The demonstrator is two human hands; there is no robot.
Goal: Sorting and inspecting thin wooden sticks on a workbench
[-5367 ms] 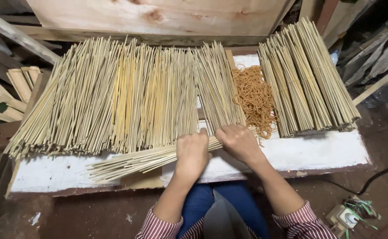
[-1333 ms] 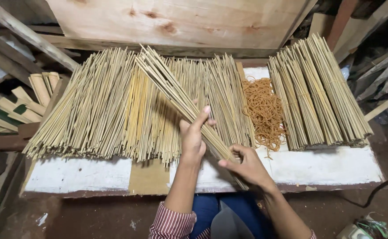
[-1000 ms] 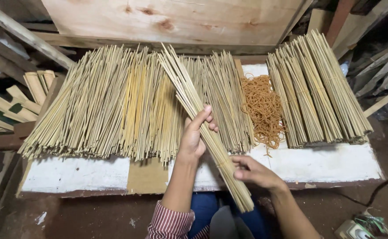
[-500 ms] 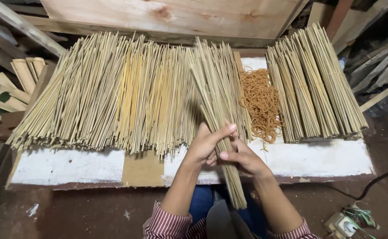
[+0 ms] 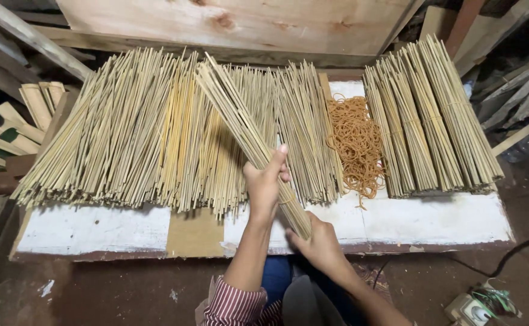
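My left hand (image 5: 265,184) grips a bundle of thin bamboo sticks (image 5: 235,118) around its lower part. The bundle slants up and to the left over a wide pile of loose sticks (image 5: 137,130). My right hand (image 5: 315,241) cups the bundle's near end at the front edge of the white bench top (image 5: 89,226). A heap of orange rubber bands (image 5: 355,142) lies on the bench to the right of my hands. Tied stick bundles (image 5: 433,118) lie further right.
A large wooden board (image 5: 240,24) leans behind the bench. Split bamboo pieces (image 5: 11,130) and wood scraps lie at the left. More planks stand at the right. A cable and a power socket (image 5: 478,305) lie on the floor at lower right.
The bundle was swung from lying flat across the bench to upright, then tilted back to the left. My right hand slid from its middle down to its near end.
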